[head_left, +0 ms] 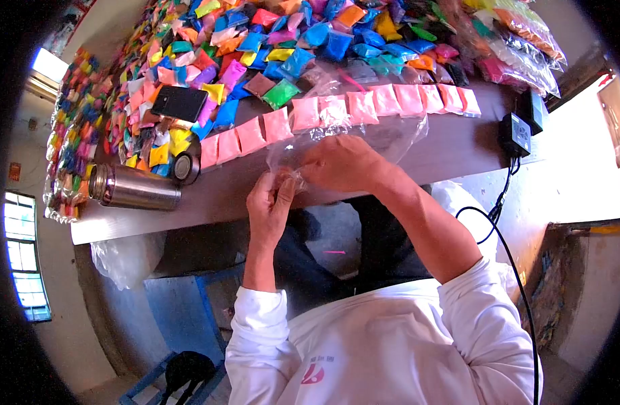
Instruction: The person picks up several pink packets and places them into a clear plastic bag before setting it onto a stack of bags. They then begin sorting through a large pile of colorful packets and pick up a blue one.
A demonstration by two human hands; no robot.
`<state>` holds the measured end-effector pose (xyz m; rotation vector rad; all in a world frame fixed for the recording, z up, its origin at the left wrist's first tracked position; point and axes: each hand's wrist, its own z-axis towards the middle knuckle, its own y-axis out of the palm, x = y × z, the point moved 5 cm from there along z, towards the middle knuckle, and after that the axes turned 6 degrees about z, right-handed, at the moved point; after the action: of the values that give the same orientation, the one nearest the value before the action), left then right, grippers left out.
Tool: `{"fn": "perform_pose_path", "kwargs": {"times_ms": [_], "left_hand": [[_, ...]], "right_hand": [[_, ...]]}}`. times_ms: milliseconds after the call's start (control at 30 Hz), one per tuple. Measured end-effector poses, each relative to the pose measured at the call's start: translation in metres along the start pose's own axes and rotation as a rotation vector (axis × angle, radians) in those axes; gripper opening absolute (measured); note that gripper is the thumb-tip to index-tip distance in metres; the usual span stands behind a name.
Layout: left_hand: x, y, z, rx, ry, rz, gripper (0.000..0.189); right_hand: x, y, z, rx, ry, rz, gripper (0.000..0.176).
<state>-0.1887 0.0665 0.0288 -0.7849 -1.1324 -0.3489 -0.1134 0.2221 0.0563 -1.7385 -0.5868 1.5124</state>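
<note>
A clear plastic bag (pixel 406 135) lies spread over the table's near edge, its mouth bunched toward me. My left hand (pixel 271 202) pinches the bag's left edge between thumb and fingers. Close beside it, my right hand (pixel 344 163) is curled with its knuckles up, gripping the bag; its fingertips are partly hidden. Just beyond both hands runs a curved row of small pink packets (pixel 276 125), several of them laid side by side. Part of the bag overlaps the middle packets.
Behind the row is a heap of multicoloured packets (pixel 337 46), with a black phone (pixel 180 103) on it. A steel flask (pixel 136 187) lies at the left beside its lid (pixel 184 167). A black power adapter (pixel 515 135) with cables hangs at the table's right edge.
</note>
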Motion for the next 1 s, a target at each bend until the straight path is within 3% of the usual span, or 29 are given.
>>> {"fn": "perform_pose_path", "kwargs": {"times_ms": [67,200,267,400,467,633,733,933,1000], "left_hand": [[-0.001,-0.002,0.0,-0.016,-0.019,0.012,0.03],[0.001,0.002,-0.001,0.003,0.017,-0.011,0.032],[0.002,0.002,0.0,0.024,0.022,-0.001,0.032],[0.005,0.003,0.0,0.06,0.118,0.205,0.029],[0.007,0.003,-0.001,0.066,0.131,0.228,0.029],[0.007,0.005,-0.001,0.049,-0.076,0.132,0.034],[0.011,0.008,-0.001,0.126,0.115,0.288,0.022],[0.002,0.007,-0.002,0.11,0.13,0.249,0.022],[0.004,0.008,-0.003,0.095,0.1,0.203,0.023]], "right_hand": [[0.0,0.004,0.001,0.028,-0.12,-0.019,0.03],[-0.003,-0.002,-0.002,-0.001,-0.056,0.038,0.025],[-0.012,-0.005,-0.007,0.036,-0.145,-0.004,0.02],[-0.009,0.014,-0.008,0.003,-0.201,0.093,0.017],[-0.007,0.017,-0.007,0.11,-0.223,0.145,0.016],[-0.001,0.017,0.0,0.048,-0.141,0.106,0.015],[0.003,0.023,-0.002,0.151,-0.094,0.037,0.016],[-0.013,-0.006,-0.023,0.191,-0.12,0.073,0.017],[-0.012,-0.019,-0.03,0.292,-0.132,0.036,0.014]]}}
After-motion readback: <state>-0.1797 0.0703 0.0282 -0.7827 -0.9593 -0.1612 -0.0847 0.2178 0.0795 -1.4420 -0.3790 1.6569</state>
